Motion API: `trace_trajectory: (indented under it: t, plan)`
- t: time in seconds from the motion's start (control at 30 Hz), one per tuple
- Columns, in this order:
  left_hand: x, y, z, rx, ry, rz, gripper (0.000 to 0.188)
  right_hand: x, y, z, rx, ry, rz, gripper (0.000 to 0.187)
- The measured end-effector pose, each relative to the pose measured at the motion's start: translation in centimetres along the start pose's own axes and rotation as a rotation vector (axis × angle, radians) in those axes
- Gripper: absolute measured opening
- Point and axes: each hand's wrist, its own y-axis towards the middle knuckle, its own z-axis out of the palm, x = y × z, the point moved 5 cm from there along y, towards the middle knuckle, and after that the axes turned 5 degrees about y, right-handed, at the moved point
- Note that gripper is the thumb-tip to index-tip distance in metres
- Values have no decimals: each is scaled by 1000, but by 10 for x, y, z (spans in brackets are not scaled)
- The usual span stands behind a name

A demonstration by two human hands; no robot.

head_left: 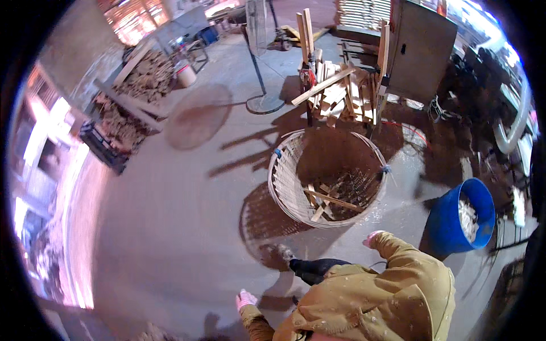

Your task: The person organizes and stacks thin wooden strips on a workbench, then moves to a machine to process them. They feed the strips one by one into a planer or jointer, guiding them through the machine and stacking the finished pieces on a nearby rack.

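My left hand, pale pink and white as if gloved, hangs beside my body over the bare floor. No object shows at it, and its fingers are too small and blurred to read. My right hand sticks out of a mustard-brown sleeve just below the near right rim of a large round woven basket. A gap separates that hand from the rim, and its fingers are mostly hidden. Inside the basket lie several wood strips and dark scraps. One of my feet is in front of the basket.
Behind the basket, a rack holds a heap of wood offcuts. A blue bin with pale material stands at the right. Farther back are a grey cabinet and a stand with a round base. Rubble lies far left.
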Motion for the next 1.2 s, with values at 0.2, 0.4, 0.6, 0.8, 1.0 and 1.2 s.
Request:
trace_trajectory:
  t: [0.2,0.4,0.6,0.8,1.0,1.2]
  plan:
    - [-165,164,-70,123,400,60,25,196,120,-153,53,108,-23,33]
    - [-402,398,-174,-14,472,157,27,609,189,-421,-329,183,-732,34]
    - [-590,603,-225,-35,598,212,29,775,316,-597,-488,265,-841,37]
    - [-751,763,-235,90,865,253,32,635,430,-712,-189,441,-125,47]
    - [-1073,989,-242,-164,1933,593,36,546,495,-801,-395,600,357,36]
    - [-1170,1051,-80,411,1752,769,23,650,669,-1039,70,441,58,29]
